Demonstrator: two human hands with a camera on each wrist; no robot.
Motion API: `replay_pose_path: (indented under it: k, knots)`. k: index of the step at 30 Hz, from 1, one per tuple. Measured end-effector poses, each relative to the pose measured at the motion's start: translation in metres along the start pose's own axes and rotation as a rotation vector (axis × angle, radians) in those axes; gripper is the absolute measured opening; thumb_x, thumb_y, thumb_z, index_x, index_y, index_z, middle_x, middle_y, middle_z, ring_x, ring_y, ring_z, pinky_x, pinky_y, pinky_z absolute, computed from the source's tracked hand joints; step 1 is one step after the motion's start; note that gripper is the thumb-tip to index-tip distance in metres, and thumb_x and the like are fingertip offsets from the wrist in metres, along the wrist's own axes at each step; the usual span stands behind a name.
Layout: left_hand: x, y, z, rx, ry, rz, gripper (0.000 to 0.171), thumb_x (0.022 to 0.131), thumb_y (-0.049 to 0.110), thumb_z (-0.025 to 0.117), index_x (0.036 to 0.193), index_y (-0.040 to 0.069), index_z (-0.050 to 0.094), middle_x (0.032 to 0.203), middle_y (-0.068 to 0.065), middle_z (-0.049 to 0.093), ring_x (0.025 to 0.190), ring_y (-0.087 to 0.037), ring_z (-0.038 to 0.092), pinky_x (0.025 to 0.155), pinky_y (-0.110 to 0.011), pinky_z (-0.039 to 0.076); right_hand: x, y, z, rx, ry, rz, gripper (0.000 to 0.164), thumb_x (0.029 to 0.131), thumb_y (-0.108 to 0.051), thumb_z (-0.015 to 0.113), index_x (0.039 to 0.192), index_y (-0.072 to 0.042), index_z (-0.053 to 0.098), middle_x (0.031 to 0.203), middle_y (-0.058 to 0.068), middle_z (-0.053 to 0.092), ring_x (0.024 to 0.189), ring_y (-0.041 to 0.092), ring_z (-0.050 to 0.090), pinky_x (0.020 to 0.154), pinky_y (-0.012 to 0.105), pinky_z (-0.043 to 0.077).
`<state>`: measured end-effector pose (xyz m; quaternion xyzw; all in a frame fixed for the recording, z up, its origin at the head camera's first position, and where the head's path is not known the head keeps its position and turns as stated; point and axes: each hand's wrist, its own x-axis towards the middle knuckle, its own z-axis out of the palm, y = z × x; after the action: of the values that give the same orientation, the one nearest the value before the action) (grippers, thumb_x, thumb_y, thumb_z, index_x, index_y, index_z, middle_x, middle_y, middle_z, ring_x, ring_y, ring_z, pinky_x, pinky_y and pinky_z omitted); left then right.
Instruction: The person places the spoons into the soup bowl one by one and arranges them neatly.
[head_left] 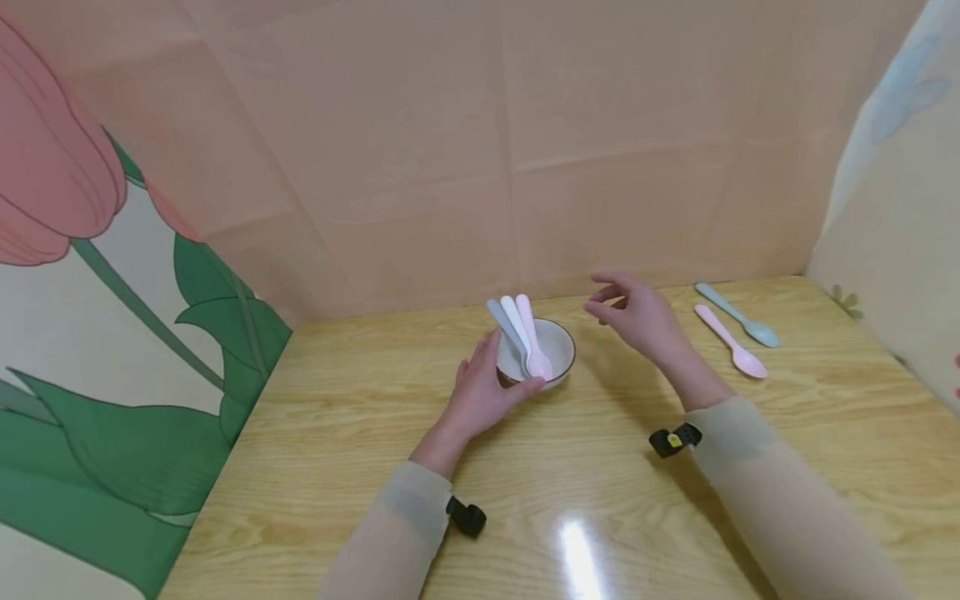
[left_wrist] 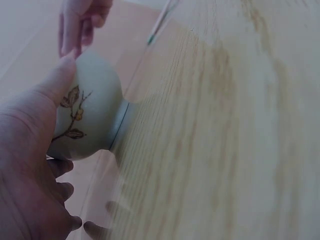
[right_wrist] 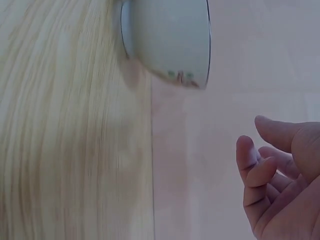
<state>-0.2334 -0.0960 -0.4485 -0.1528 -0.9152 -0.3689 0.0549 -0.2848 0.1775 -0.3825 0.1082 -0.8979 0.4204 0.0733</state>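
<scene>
On the table (head_left: 337, 500), the left hand (head_left: 480, 392) grips the bowl (head_left: 558, 340); a steady hold should prevent tipping. The empty right hand (head_left: 641, 321), fingers loosely bent, hovers right of the bowl. Three spoons (head_left: 521, 332) lean inside it; two others (head_left: 727, 338) lie farther right.

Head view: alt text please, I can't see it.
A person's left hand grips a dark-rimmed, round white bowl; a blue-grey spoon, a white spoon and a pink spoon lean inside. The empty right hand hovers beside it, and a pale teal spoon and another pink spoon lie farther right on the wood-grain table.
</scene>
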Motion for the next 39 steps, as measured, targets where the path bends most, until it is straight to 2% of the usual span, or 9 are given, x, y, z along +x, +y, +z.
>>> replay_pose_path:
  k: [10, 21, 24, 26, 29, 31, 33, 39]
  knots:
    - [-0.001, -0.004, 0.000, -0.005, -0.003, 0.000, 0.101, 0.083, 0.068, 0.070, 0.161, 0.028, 0.019, 0.153, 0.001, 0.041, 0.143, -0.015, 0.033, 0.114, -0.066, 0.013, -0.011, 0.024, -0.031, -0.074, 0.034, 0.023, 0.063, 0.096, -0.046, 0.066, 0.149, -0.017, 0.049, 0.117, 0.009, 0.069, 0.092, 0.027, 0.070, 0.067, 0.036, 0.051]
    - [-0.002, -0.005, -0.002, -0.004, -0.013, -0.013, 0.101, 0.084, 0.068, 0.069, 0.162, 0.029, 0.017, 0.154, 0.002, 0.039, 0.144, -0.014, 0.031, 0.115, -0.065, 0.012, -0.023, 0.058, -0.061, -0.128, 0.070, 0.066, 0.066, 0.097, -0.048, 0.063, 0.150, -0.013, 0.047, 0.119, 0.013, 0.067, 0.095, 0.031, 0.069, 0.068, 0.035, 0.049]
    - [-0.002, -0.005, -0.002, -0.006, -0.011, -0.014, 0.101, 0.084, 0.068, 0.069, 0.162, 0.029, 0.017, 0.154, 0.001, 0.039, 0.143, -0.015, 0.033, 0.115, -0.065, 0.012, -0.024, 0.066, -0.070, -0.127, 0.084, 0.072, 0.067, 0.097, -0.050, 0.063, 0.150, -0.012, 0.047, 0.119, 0.013, 0.066, 0.094, 0.030, 0.069, 0.068, 0.030, 0.049]
    - [-0.003, -0.004, -0.003, -0.007, -0.011, -0.017, 0.101, 0.084, 0.068, 0.069, 0.162, 0.029, 0.017, 0.154, 0.001, 0.039, 0.142, -0.015, 0.034, 0.115, -0.065, 0.012, -0.025, 0.071, -0.075, -0.118, 0.097, 0.076, 0.068, 0.096, -0.051, 0.064, 0.150, -0.012, 0.048, 0.119, 0.013, 0.067, 0.092, 0.027, 0.069, 0.068, 0.025, 0.049]
    - [-0.003, -0.004, -0.003, -0.003, -0.013, -0.019, 0.102, 0.083, 0.068, 0.070, 0.162, 0.029, 0.018, 0.153, 0.001, 0.040, 0.141, -0.015, 0.035, 0.115, -0.064, 0.012, -0.027, 0.077, -0.082, -0.106, 0.102, 0.095, 0.072, 0.095, -0.055, 0.062, 0.151, -0.013, 0.047, 0.121, 0.013, 0.066, 0.088, 0.014, 0.068, 0.065, 0.019, 0.048]
    - [-0.003, -0.004, -0.003, 0.001, -0.015, -0.020, 0.102, 0.083, 0.069, 0.069, 0.162, 0.029, 0.018, 0.153, 0.001, 0.040, 0.141, -0.015, 0.036, 0.115, -0.064, 0.013, -0.028, 0.080, -0.087, -0.109, 0.099, 0.113, 0.075, 0.094, -0.059, 0.061, 0.152, -0.014, 0.046, 0.123, 0.013, 0.065, 0.085, 0.004, 0.065, 0.065, 0.019, 0.048]
    - [-0.002, -0.004, -0.004, 0.006, -0.014, -0.023, 0.103, 0.082, 0.071, 0.068, 0.162, 0.028, 0.018, 0.153, 0.001, 0.040, 0.141, -0.016, 0.037, 0.115, -0.064, 0.013, -0.029, 0.083, -0.091, -0.115, 0.095, 0.127, 0.078, 0.093, -0.062, 0.060, 0.152, -0.014, 0.044, 0.124, 0.015, 0.065, 0.083, 0.001, 0.064, 0.063, 0.021, 0.049]
    - [-0.003, -0.004, -0.006, 0.015, -0.006, -0.025, 0.106, 0.081, 0.074, 0.066, 0.162, 0.026, 0.018, 0.156, -0.001, 0.038, 0.142, -0.019, 0.037, 0.116, -0.063, 0.014, -0.029, 0.087, -0.101, -0.132, 0.091, 0.157, 0.079, 0.094, -0.060, 0.059, 0.154, -0.011, 0.041, 0.124, 0.021, 0.064, 0.083, 0.014, 0.067, 0.061, 0.025, 0.050]
